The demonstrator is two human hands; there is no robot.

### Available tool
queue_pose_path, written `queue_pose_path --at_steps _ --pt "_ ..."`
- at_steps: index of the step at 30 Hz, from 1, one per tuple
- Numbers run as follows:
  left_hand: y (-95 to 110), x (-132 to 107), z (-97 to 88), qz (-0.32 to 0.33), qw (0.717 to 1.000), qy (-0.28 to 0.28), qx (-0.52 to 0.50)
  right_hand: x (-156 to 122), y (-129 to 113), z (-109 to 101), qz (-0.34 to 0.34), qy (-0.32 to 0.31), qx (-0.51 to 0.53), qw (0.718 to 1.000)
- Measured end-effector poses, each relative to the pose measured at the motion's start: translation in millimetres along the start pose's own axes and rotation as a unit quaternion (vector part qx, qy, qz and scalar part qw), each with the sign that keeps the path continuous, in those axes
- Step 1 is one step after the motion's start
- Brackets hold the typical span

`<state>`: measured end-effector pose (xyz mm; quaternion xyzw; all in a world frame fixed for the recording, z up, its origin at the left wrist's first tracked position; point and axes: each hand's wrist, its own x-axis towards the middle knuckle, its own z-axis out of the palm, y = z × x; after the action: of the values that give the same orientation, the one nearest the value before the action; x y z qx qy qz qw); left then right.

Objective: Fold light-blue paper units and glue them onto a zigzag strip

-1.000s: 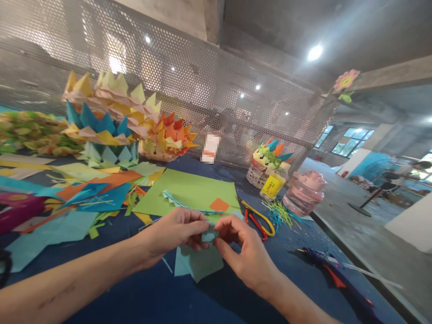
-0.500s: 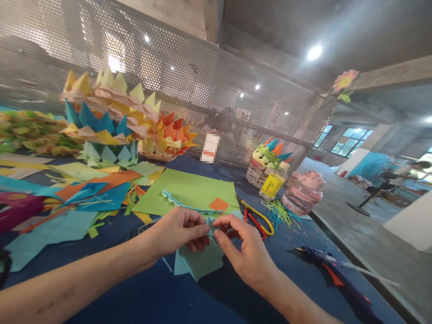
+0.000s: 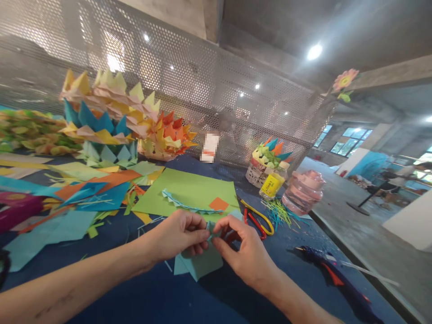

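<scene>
Between my two hands is a small folded piece of light blue paper (image 3: pixel 210 226). My left hand (image 3: pixel 184 231) pinches its left side with thumb and forefinger. On the right side, the thumb and fingertips of my right hand (image 3: pixel 238 238) are closed on the same piece; the fingers partly hide it. Just below lie light blue paper squares (image 3: pixel 204 262) on the dark blue table. Beyond my hands, a curved strip of folded light blue paper (image 3: pixel 189 207) rests on a green sheet (image 3: pixel 199 186), beside a small orange square (image 3: pixel 218 205).
Red-and-yellow-handled scissors (image 3: pixel 259 220), paper shreds (image 3: pixel 281 213), a yellow-labelled bottle (image 3: pixel 272 185) and a pink bottle (image 3: pixel 303 193) stand or lie to the right. A glue gun (image 3: pixel 332 270) lies near the right edge. Folded paper crowns (image 3: pixel 106 121) and coloured scraps (image 3: pixel 101 184) fill the left.
My fingers have shifted slightly around the small folded paper, which sits a little lower in my grip. The things on the table have stayed in place.
</scene>
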<state>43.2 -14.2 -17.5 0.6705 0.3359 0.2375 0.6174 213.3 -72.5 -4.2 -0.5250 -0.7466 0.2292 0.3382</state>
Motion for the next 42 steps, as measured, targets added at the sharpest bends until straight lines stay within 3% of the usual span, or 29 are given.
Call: queue_pose_path --at_steps 7,17,29,42 --pt "0.9 1.0 -0.6 0.01 1.0 0.016 0.011 1.6 0.1 -2.7 -0.036 0.003 0.009 0.999" --pt "8.3 -1.9 1.0 0.007 1.0 0.013 0.019 1.6 1.8 0.2 0.005 0.03 0.075 0.997" --pt "4.4 -1.9 -2.8 0.018 1.0 0.004 -0.001 1.0 0.7 -0.8 -0.048 0.04 -0.016 0.998" --pt "2.9 -2.2 -0.3 0.008 1.0 0.004 -0.012 0.9 3.9 1.4 -0.019 0.03 -0.02 0.999"
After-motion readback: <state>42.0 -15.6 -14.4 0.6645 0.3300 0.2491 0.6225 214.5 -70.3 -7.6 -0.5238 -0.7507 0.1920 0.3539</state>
